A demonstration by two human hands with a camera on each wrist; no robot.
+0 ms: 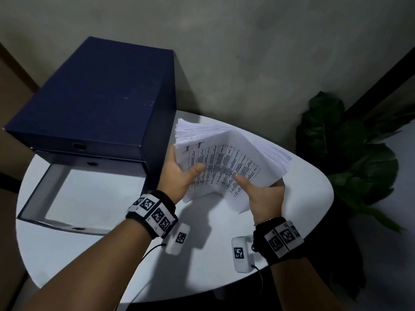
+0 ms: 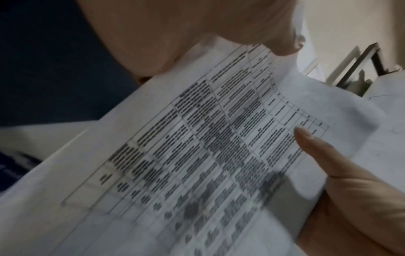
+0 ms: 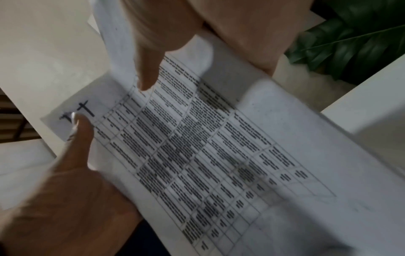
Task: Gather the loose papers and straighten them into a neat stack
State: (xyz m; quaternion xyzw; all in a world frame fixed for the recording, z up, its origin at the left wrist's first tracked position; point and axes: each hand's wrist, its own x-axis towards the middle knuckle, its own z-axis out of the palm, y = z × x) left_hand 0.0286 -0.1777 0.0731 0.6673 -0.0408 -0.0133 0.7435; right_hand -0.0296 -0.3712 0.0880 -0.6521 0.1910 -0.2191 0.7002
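Note:
A thick sheaf of printed papers (image 1: 226, 167) with a table of text on its top sheet is held tilted above the white table (image 1: 112, 254); its sheets fan unevenly at the far edges. My left hand (image 1: 179, 173) grips its left edge, thumb on the top sheet, fingers hidden underneath. My right hand (image 1: 262, 194) grips the near right corner the same way. In the left wrist view the papers (image 2: 197, 155) fill the frame, with the right thumb (image 2: 306, 138) pressing on them. The right wrist view shows the papers (image 3: 219, 147) with both thumbs on the page.
A dark blue file box (image 1: 101, 97) stands at the table's left, its lower drawer (image 1: 89, 194) pulled open toward me. A leafy plant (image 1: 350, 153) stands beyond the table's right edge. A grey wall lies behind.

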